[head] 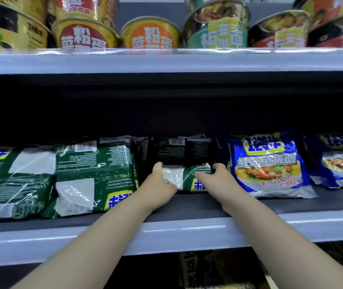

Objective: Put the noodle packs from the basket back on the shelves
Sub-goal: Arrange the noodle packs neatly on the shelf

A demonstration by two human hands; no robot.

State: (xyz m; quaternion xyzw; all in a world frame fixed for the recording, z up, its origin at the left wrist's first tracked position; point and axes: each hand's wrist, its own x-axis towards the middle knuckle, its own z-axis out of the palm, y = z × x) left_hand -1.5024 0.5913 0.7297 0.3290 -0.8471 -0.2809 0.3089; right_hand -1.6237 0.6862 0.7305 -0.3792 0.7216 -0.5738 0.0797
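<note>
- You have the green pack point(188, 174) on the middle shelf point(187, 232). It sits in the gap between the green stack point(95, 174) on the left and the blue pack point(268, 163) on the right. The basket is out of view.
- Your left hand point(162, 183) holds the pack's left end, thumb on top and the rest tucked below. Your right hand point(215, 177) holds the right end, fingers point(202, 175) curled over the printed face. Both are closed on the pack, not spread.
- A black pack point(183, 151) sits just behind and seems to overlap the green pack's far edge. The step looks like seating the green pack, though I cannot tell whether it belongs under the black one or in front of it.
- Push it back level, both ends together, so it does not twist toward the blue pack.
- Grip lightly. The wrapper is thin and glossy, and the noodles inside would likely crack under a squeeze.
- Mind the sides, since the gap is snug. A skewed corner could catch a neighbour and drag it off line.
- Let go only once the pack lies flat with its near edge well behind the shelf's front lip. Then draw your fingers out sideways rather than lifting, so the pack is not tipped forward.
- The cups point(149, 34) on the shelf above are well clear of your hands.
</note>
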